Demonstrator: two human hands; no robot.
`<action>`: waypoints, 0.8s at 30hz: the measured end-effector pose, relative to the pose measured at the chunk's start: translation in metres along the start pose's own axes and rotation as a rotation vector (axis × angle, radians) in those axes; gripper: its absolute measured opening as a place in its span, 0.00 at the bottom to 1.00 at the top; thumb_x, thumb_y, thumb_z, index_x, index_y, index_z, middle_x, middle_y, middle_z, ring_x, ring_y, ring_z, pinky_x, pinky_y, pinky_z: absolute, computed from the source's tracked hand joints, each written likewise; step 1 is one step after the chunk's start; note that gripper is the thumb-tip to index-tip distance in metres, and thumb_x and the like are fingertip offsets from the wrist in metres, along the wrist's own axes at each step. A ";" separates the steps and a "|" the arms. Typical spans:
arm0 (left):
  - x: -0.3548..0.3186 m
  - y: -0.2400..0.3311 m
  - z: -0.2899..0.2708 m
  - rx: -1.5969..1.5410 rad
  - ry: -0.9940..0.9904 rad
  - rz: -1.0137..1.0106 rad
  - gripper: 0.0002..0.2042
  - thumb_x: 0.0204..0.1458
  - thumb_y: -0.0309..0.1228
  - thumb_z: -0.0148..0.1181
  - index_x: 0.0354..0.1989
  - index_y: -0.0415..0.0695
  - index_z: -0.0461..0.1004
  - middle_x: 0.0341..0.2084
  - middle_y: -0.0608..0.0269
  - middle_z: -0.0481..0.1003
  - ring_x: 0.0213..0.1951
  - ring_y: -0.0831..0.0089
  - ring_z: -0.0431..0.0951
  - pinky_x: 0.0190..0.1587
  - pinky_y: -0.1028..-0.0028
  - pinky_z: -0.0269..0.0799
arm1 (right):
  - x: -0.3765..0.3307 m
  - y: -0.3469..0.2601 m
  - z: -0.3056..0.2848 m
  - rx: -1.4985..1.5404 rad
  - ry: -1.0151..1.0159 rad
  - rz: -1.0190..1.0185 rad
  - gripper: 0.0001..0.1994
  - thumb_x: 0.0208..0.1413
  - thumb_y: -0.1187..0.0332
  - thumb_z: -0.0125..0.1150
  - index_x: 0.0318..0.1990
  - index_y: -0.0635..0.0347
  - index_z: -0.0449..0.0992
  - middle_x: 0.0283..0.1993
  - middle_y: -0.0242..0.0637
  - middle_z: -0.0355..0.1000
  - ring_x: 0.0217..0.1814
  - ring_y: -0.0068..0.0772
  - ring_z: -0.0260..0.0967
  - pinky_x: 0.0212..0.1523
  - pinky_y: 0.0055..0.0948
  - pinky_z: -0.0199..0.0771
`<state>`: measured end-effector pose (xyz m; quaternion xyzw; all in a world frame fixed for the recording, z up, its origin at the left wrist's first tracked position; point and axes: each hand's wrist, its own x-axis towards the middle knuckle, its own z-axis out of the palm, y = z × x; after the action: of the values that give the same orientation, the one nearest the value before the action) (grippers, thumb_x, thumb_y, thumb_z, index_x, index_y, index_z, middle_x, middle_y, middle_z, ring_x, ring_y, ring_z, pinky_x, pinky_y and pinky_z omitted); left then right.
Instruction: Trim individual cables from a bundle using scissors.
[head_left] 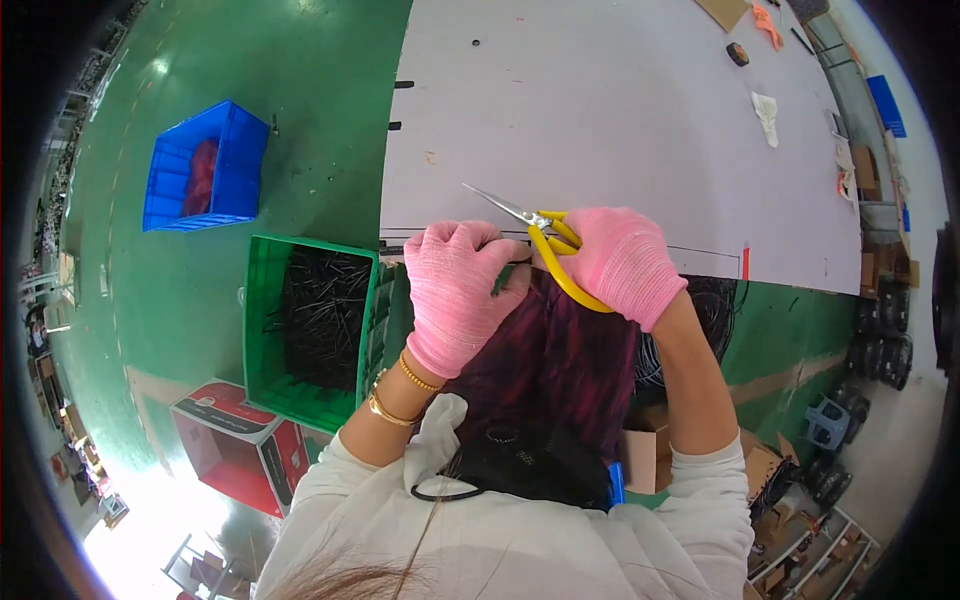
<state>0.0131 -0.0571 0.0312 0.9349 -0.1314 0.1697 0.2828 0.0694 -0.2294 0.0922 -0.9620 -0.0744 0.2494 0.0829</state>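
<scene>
Presumably for steady control, yellow-handled, long-nosed metal pliers (543, 250) are gripped at the handles by the curled fingers of the pink-gloved right hand (622, 262), over the pale counter (600, 120); whether anything is pinched by the bent fingers of the pink-gloved left hand (455, 295) cannot be told.

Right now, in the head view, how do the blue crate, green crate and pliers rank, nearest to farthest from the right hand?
1. Pliers: held in the right hand.
2. Green crate: to the left.
3. Blue crate: farther left.
</scene>
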 end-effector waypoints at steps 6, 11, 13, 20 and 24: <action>0.008 -0.002 -0.008 -0.048 -0.103 0.002 0.10 0.36 0.33 0.71 0.31 0.56 0.81 0.31 0.70 0.75 0.38 0.62 0.73 0.44 0.61 0.64 | -0.027 0.017 0.019 0.274 0.243 -0.164 0.18 0.53 0.54 0.67 0.32 0.63 0.74 0.29 0.52 0.72 0.33 0.58 0.71 0.32 0.43 0.72; 0.008 -0.008 -0.015 -0.015 -0.103 0.039 0.08 0.36 0.34 0.70 0.27 0.55 0.79 0.27 0.69 0.74 0.35 0.62 0.74 0.41 0.62 0.64 | -0.053 0.017 0.048 0.530 0.577 -0.124 0.16 0.55 0.58 0.65 0.30 0.64 0.73 0.23 0.44 0.72 0.24 0.45 0.71 0.27 0.35 0.69; 0.007 -0.009 -0.022 -0.040 -0.139 0.011 0.07 0.36 0.33 0.69 0.26 0.53 0.78 0.26 0.68 0.74 0.34 0.62 0.74 0.41 0.62 0.65 | -0.075 0.014 0.068 0.968 0.557 -0.022 0.18 0.61 0.57 0.56 0.28 0.64 0.71 0.20 0.37 0.68 0.20 0.34 0.66 0.23 0.30 0.64; 0.007 0.004 -0.031 -0.156 -0.190 -0.012 0.07 0.35 0.31 0.68 0.24 0.52 0.77 0.25 0.68 0.73 0.34 0.61 0.74 0.39 0.62 0.65 | -0.125 -0.018 0.143 1.163 0.130 0.009 0.11 0.66 0.62 0.54 0.38 0.60 0.69 0.30 0.28 0.65 0.28 0.22 0.61 0.31 0.21 0.64; 0.001 0.010 -0.033 -0.136 -0.167 -0.001 0.07 0.35 0.31 0.68 0.24 0.53 0.77 0.24 0.69 0.72 0.33 0.62 0.73 0.38 0.63 0.64 | -0.122 -0.021 0.156 1.367 -0.055 0.096 0.09 0.59 0.69 0.61 0.36 0.61 0.67 0.30 0.29 0.65 0.31 0.24 0.63 0.35 0.25 0.67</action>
<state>0.0028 -0.0462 0.0627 0.9244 -0.1655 0.0819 0.3338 -0.1151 -0.2128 0.0188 -0.6893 0.1401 0.2681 0.6583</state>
